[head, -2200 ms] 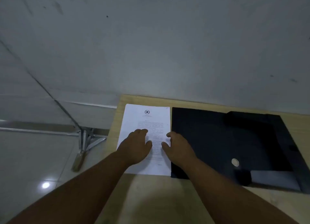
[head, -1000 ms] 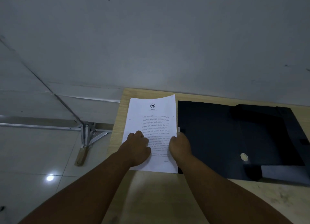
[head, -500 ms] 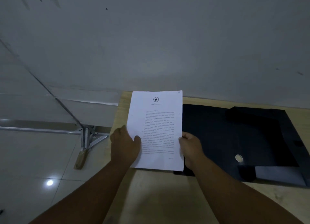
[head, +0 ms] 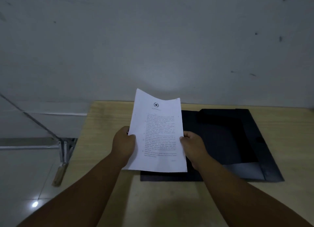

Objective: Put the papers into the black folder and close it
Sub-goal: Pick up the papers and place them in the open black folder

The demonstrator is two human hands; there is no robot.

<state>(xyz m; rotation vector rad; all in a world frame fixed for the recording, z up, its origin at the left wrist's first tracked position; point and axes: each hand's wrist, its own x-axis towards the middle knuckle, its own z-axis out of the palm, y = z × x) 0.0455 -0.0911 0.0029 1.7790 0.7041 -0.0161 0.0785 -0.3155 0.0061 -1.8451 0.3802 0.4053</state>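
White printed papers (head: 158, 125) with a star emblem at the top are held up off the table, tilted toward me. My left hand (head: 123, 144) grips their left edge and my right hand (head: 193, 147) grips their right edge. The black folder (head: 229, 141) lies open and flat on the wooden table (head: 105, 125), to the right of and partly behind the papers. Its inner flaps are folded out at the right and near side. The papers hide the folder's left part.
A grey wall (head: 153, 48) rises right behind the table's far edge. To the left the table ends, with tiled floor (head: 25, 184) and a metal frame leg (head: 62, 152) below.
The papers lay flat on the table left of the folder. Both hands slid to their edges, took hold, and lifted them up and rightward over the folder's left side.
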